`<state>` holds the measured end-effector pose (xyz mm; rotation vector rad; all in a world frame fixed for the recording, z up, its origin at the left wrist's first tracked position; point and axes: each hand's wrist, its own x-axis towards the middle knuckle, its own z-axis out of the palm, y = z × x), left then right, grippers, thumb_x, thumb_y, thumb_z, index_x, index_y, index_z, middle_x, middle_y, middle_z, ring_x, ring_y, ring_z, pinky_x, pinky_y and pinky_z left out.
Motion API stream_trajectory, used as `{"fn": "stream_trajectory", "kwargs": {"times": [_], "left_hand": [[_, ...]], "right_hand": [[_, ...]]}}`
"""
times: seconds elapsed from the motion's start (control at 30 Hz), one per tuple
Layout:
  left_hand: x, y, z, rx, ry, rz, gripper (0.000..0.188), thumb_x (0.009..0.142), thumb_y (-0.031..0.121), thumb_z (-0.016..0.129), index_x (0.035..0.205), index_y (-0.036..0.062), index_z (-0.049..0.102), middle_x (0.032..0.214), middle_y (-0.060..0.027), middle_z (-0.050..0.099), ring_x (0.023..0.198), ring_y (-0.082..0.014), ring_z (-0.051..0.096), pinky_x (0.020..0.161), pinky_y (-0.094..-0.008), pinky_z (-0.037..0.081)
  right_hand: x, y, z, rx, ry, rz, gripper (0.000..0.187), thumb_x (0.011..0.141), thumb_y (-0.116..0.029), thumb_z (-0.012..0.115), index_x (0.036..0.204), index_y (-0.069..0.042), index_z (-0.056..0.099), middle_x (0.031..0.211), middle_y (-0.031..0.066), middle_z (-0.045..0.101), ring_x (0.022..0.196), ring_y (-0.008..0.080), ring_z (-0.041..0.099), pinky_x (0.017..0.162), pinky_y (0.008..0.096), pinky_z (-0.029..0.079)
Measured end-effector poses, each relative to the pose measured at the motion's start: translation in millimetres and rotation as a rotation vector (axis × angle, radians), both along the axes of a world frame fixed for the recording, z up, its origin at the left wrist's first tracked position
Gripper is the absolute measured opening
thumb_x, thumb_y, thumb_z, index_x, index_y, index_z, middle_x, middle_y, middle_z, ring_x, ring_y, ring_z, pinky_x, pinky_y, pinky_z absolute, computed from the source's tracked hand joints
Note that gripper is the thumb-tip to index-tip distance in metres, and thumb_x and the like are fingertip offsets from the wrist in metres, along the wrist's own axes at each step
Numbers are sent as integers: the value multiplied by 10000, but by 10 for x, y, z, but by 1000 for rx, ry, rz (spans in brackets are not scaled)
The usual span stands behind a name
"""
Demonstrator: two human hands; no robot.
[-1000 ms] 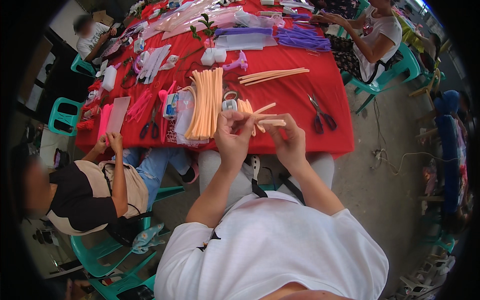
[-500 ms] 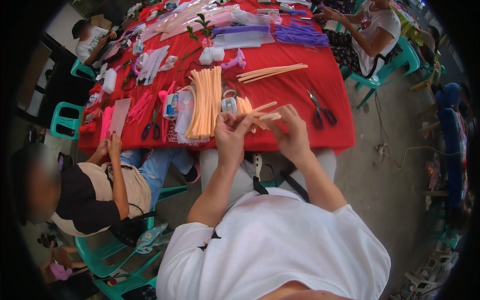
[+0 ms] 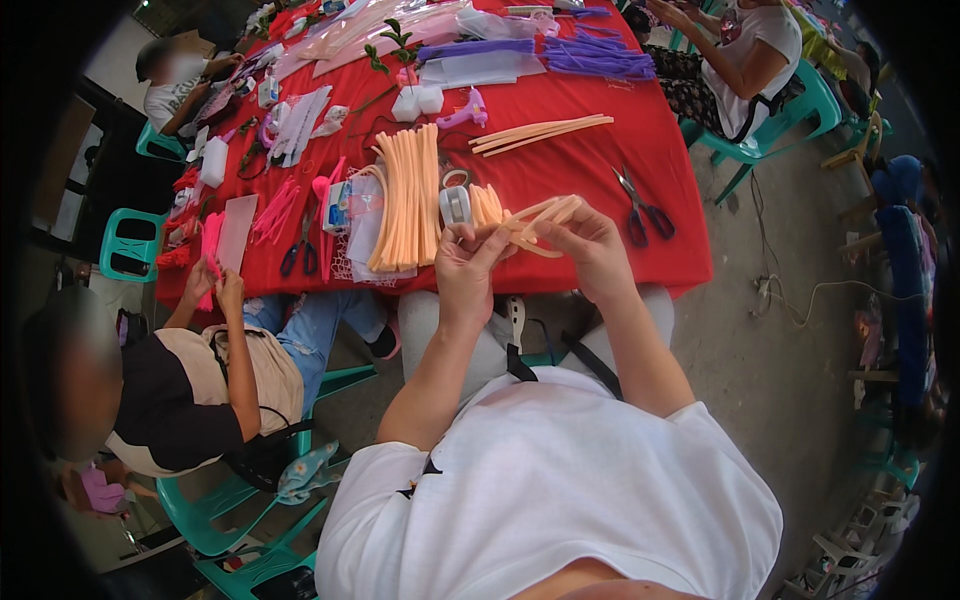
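Several peach chenille stems point(image 3: 541, 222) span the gap between my hands above the near edge of the table, bent into a loop. My left hand point(image 3: 466, 268) pinches one end of them between thumb and fingertips. At the other end my right hand point(image 3: 600, 250) grips the loop, thumb on top and fingers curled beneath. Just beyond my left hand lie a shorter peach bunch point(image 3: 488, 204) and a small grey-and-white tape dispenser point(image 3: 455, 207). A thick bundle of long peach stems point(image 3: 407, 205) rests to the left of it.
Dark-handled scissors point(image 3: 643, 212) lie open on the red tablecloth point(image 3: 580, 175), right of my hands. Farther off are loose peach stems point(image 3: 540, 135), a purple glue gun point(image 3: 466, 108) and purple stems point(image 3: 600, 55). A co-worker point(image 3: 200, 370) sits at my left, handling pink stems.
My right hand has shifted slightly right and turned, and the stems' free ends have curved round into a loop in its fingers. My left hand keeps its pinch.
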<state>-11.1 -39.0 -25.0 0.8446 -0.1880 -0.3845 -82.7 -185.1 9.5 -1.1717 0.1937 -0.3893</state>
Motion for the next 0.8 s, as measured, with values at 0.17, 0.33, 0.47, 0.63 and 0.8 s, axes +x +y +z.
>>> {"fn": "stream_trajectory", "kwargs": {"times": [0.17, 0.33, 0.47, 0.63, 0.8], "left_hand": [[5, -14, 79, -97, 91, -36, 277, 885, -79, 612, 862, 99, 401, 954, -145, 669, 866, -234, 703, 754, -346, 610], [-32, -44, 113, 38, -69, 38, 266, 890, -55, 617, 866, 97, 400, 948, -128, 641, 870, -214, 690, 773, -337, 604], [-62, -56, 73, 219, -277, 141, 284, 893, -34, 629, 864, 90, 375, 946, -121, 610, 843, -170, 658, 762, -308, 594], [-81, -80, 130, 172, -293, 151, 278, 893, -40, 631, 864, 81, 382, 948, -124, 610, 844, -150, 644, 743, -290, 589], [-68, -61, 30, 224, -305, 128, 276, 888, -46, 637, 871, 83, 394, 944, -115, 617, 838, -149, 652, 740, -286, 590]], "right_hand": [[-54, -19, 60, 44, -14, -8, 71, 855, -61, 714, 896, -21, 672, 884, -6, 600, 876, 103, 580, 836, 246, 446], [-91, -7, 26, -261, -110, -146, 77, 856, -59, 709, 918, -33, 670, 878, 18, 643, 822, 120, 586, 765, 260, 454], [-129, 146, 203, -654, -168, -274, 97, 855, -49, 700, 941, -37, 657, 869, 53, 672, 773, 125, 589, 701, 275, 459], [-173, 167, 134, -808, 39, -243, 71, 860, -10, 677, 903, -13, 621, 843, 75, 689, 804, 127, 632, 723, 274, 482], [-80, 84, 62, -492, -62, -188, 62, 875, -17, 668, 904, -9, 613, 838, 66, 691, 813, 105, 641, 740, 245, 486]]}}
